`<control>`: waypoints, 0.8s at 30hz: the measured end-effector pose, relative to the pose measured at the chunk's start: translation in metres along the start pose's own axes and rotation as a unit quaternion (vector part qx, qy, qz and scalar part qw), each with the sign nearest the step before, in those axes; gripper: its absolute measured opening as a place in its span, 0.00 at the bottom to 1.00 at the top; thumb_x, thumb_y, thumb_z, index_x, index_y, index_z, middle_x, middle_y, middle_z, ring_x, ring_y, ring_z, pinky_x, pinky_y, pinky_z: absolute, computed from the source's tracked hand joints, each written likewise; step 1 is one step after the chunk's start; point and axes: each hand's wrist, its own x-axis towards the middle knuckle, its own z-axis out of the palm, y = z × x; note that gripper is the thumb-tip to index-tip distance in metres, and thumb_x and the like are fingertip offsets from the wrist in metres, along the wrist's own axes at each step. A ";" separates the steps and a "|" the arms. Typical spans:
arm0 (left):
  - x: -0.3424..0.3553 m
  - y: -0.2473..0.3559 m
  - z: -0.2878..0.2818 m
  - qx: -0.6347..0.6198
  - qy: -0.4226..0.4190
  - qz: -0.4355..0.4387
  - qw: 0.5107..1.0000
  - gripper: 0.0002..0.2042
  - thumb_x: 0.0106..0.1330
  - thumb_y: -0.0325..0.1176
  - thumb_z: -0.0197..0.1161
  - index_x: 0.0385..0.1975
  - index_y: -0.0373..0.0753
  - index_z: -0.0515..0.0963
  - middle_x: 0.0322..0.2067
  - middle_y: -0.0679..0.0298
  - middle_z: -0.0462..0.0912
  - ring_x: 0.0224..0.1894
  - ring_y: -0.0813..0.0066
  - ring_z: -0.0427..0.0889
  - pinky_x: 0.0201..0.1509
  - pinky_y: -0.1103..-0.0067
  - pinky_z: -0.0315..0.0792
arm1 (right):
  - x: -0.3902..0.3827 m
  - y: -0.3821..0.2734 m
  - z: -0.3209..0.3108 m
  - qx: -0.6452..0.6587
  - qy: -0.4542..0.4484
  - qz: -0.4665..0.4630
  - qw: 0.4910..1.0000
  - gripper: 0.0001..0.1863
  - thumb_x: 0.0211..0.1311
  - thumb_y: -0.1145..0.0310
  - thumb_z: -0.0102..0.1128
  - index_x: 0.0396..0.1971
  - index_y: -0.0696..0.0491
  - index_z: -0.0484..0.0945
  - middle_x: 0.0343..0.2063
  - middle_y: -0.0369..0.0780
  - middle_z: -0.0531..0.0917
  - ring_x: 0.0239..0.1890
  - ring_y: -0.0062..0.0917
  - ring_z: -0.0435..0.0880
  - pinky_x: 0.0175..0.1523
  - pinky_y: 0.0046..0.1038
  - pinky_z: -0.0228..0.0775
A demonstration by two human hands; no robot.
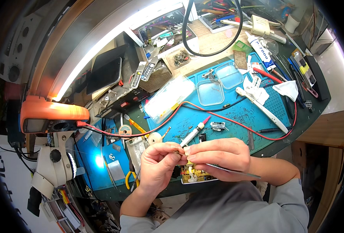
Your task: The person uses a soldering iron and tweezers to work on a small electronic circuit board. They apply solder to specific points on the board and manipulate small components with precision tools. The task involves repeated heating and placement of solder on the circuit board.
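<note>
My left hand [156, 165] pinches a tiny brownish part [176, 152] between thumb and fingertips, in front of my chest. The fingertips of my right hand [224, 157] meet it there from the other side, closed. Slim grey metal tweezers [236, 171] stick out from under my right hand's fingers toward the right; their tip is hidden. Below my hands lies an opened device [197, 176] with yellow and white parts inside, partly covered. Just beyond my fingertips, a white syringe-like tube [193, 134] with a pink tip lies on the blue mat [172, 132].
An orange multimeter [55, 112] stands at left above a white microscope [51, 171]. Its red lead [234, 121] curves across the mat. Clear plastic boxes [210, 93], a white brush [261, 108], a glue tube [260, 50] and yellow-handled pliers [130, 180] lie around.
</note>
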 end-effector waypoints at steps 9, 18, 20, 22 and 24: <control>-0.001 0.000 0.000 -0.004 0.005 0.002 1.000 0.06 0.66 0.21 0.63 0.41 0.33 0.79 0.41 0.51 0.83 0.42 0.65 0.86 0.47 0.73 0.84 | 0.000 0.000 -0.003 0.008 -0.028 -0.008 1.000 0.14 0.53 0.80 0.69 0.41 0.60 0.81 0.43 0.47 0.85 0.42 0.35 0.88 0.43 0.31 0.84; -0.001 -0.001 -0.001 -0.004 0.005 0.004 1.000 0.06 0.66 0.20 0.62 0.41 0.33 0.79 0.41 0.50 0.83 0.42 0.65 0.86 0.47 0.73 0.84 | 0.000 0.001 -0.003 0.008 -0.029 -0.013 0.999 0.13 0.54 0.80 0.68 0.42 0.60 0.81 0.43 0.47 0.85 0.42 0.35 0.88 0.43 0.31 0.84; -0.001 -0.001 -0.002 -0.005 0.004 0.004 1.000 0.06 0.66 0.20 0.62 0.41 0.33 0.79 0.41 0.50 0.83 0.42 0.65 0.86 0.47 0.73 0.84 | -0.001 0.000 -0.002 0.007 -0.024 -0.003 1.000 0.13 0.54 0.80 0.68 0.42 0.60 0.81 0.44 0.47 0.85 0.42 0.35 0.88 0.43 0.31 0.84; -0.001 -0.001 0.000 -0.006 0.006 0.003 1.000 0.06 0.66 0.20 0.62 0.41 0.33 0.79 0.41 0.50 0.83 0.42 0.65 0.86 0.47 0.73 0.84 | -0.002 0.000 -0.002 0.005 -0.021 0.000 1.000 0.13 0.54 0.80 0.68 0.42 0.60 0.81 0.44 0.47 0.85 0.42 0.35 0.88 0.43 0.31 0.84; 0.000 -0.001 0.001 -0.005 0.007 0.006 1.000 0.06 0.66 0.20 0.62 0.41 0.33 0.79 0.41 0.51 0.83 0.42 0.65 0.86 0.47 0.73 0.84 | -0.002 0.002 -0.001 0.003 -0.020 -0.003 1.000 0.13 0.54 0.80 0.68 0.42 0.60 0.81 0.44 0.47 0.85 0.42 0.35 0.88 0.43 0.31 0.84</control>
